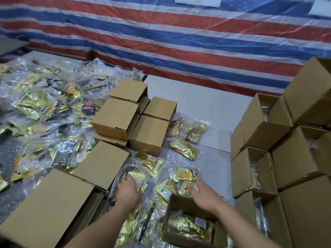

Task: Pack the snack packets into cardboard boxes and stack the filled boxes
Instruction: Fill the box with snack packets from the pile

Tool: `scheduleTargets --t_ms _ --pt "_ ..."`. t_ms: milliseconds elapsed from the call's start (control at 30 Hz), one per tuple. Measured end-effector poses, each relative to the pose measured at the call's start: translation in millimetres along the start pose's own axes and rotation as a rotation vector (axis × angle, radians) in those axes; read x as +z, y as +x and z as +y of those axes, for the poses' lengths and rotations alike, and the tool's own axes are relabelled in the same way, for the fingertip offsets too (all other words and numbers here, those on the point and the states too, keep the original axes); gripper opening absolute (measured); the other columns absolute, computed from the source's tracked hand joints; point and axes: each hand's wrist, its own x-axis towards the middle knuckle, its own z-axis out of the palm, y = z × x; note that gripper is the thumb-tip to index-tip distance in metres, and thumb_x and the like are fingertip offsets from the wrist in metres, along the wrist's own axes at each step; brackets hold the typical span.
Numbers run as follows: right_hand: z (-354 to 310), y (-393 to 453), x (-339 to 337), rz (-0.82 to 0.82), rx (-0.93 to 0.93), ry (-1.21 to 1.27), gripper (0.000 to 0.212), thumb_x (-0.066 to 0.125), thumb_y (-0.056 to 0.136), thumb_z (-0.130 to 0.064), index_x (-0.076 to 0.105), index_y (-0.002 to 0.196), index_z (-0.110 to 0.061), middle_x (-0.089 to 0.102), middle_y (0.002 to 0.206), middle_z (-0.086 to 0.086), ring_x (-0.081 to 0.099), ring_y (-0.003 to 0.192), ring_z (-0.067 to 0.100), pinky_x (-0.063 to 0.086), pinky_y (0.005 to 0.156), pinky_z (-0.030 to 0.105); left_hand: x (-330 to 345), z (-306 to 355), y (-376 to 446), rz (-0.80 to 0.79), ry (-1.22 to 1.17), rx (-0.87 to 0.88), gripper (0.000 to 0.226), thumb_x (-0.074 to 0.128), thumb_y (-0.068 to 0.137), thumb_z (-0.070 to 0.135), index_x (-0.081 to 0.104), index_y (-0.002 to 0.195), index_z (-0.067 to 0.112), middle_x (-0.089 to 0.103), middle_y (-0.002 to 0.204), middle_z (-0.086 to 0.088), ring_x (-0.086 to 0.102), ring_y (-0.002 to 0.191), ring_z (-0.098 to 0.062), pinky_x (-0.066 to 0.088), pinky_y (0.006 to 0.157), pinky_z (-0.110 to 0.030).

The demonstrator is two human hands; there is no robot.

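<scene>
An open cardboard box (180,237) sits at the bottom centre with gold snack packets (189,228) inside. My left hand (128,191) rests on a clear bag of gold packets (138,176) left of the box, fingers bent over it. Over the box's far edge my right hand (204,194) hovers with relaxed fingers, just above loose gold packets (186,173). A large heap of bagged packets (44,111) covers the table's left side.
Several empty boxes (118,117) stand upside down in the middle and lower left (48,208). Filled open boxes (265,122) are stacked on their sides at the right. Grey tabletop (202,102) shows between them. A striped tarp (161,33) hangs behind.
</scene>
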Motion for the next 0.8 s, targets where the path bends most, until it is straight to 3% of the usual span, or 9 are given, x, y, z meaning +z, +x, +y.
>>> scheduleTargets --t_ms 133,200,300,367,433,500,600,700,800 --pt "5 3 2 0.028 0.009 0.025 0.068 0.027 0.103 -0.06 0.028 0.155 -0.017 0.031 0.161 0.003 0.033 0.146 0.024 0.028 0.118 0.04 -18 2 -11 0.042 -0.17 0.019 0.081 0.068 0.083 0.029 0.028 0.15 0.007 0.054 0.132 -0.014 0.053 0.119 -0.03 0.05 0.098 -0.042" --pt "6 6 -1 0.04 0.011 0.128 0.07 0.027 0.102 -0.061 0.027 0.156 -0.016 0.03 0.162 0.002 0.031 0.147 0.021 0.026 0.119 0.041 -30 2 -18 0.086 -0.281 0.065 0.078 0.068 0.081 0.028 0.033 0.148 0.011 0.061 0.12 -0.01 0.062 0.103 -0.026 0.055 0.084 -0.038" --pt "6 7 -5 0.07 0.015 0.221 0.075 0.026 0.099 -0.065 0.029 0.156 -0.016 0.032 0.161 0.001 0.032 0.147 0.019 0.026 0.12 0.04 -48 4 -33 0.121 -0.447 0.13 0.052 0.065 0.078 0.029 0.045 0.127 0.025 0.067 0.097 0.004 0.068 0.074 -0.016 0.054 0.061 -0.032" --pt "5 8 -6 0.092 0.006 0.257 0.074 0.027 0.099 -0.065 0.03 0.156 -0.017 0.032 0.161 0.001 0.031 0.147 0.019 0.025 0.12 0.038 -57 9 -39 0.103 -0.53 0.149 0.037 0.061 0.084 0.034 0.045 0.117 0.036 0.065 0.088 0.012 0.066 0.067 -0.008 0.052 0.054 -0.028" --pt "3 9 -7 0.106 0.001 0.286 0.069 0.029 0.101 -0.062 0.037 0.152 -0.017 0.04 0.156 0.003 0.037 0.143 0.02 0.029 0.118 0.039 -62 13 -41 0.055 -0.594 0.129 0.027 0.055 0.092 0.041 0.05 0.118 0.035 0.065 0.089 0.013 0.064 0.073 -0.005 0.047 0.056 -0.023" --pt "1 10 -6 0.107 0.003 0.318 0.062 0.03 0.102 -0.06 0.046 0.143 -0.016 0.051 0.145 0.004 0.047 0.134 0.022 0.036 0.113 0.041 -65 16 -40 -0.014 -0.68 0.078 0.026 0.049 0.099 0.041 0.06 0.106 0.019 0.067 0.086 0.0 0.063 0.073 -0.015 0.047 0.06 -0.028" --pt "-3 7 -3 0.115 -0.01 0.344 0.054 0.031 0.103 -0.057 0.051 0.135 -0.019 0.057 0.133 -0.002 0.053 0.122 0.018 0.041 0.104 0.036 -68 16 -43 -0.08 -0.775 0.02 0.037 0.04 0.103 0.022 0.062 0.084 -0.002 0.061 0.07 -0.012 0.056 0.063 -0.023 0.045 0.061 -0.032" --pt "-6 2 -2 0.144 -0.028 0.358 0.044 0.032 0.104 -0.054 0.055 0.127 -0.026 0.058 0.118 -0.011 0.055 0.111 0.01 0.043 0.094 0.031 -71 18 -56 -0.08 -0.773 0.056 0.035 0.038 0.104 0.017 0.069 0.092 0.006 0.069 0.078 -0.011 0.058 0.066 -0.021 0.044 0.062 -0.029" --pt "-16 -4 -5 0.172 -0.054 0.411 0.028 0.036 0.104 -0.05 0.058 0.106 -0.033 0.061 0.107 -0.012 0.056 0.097 0.0 0.045 0.082 0.024 -85 27 -72 -0.099 -0.838 0.085 0.032 0.035 0.106 0.02 0.067 0.103 0.024 0.07 0.097 -0.004 0.065 0.086 -0.022 0.051 0.071 -0.031"
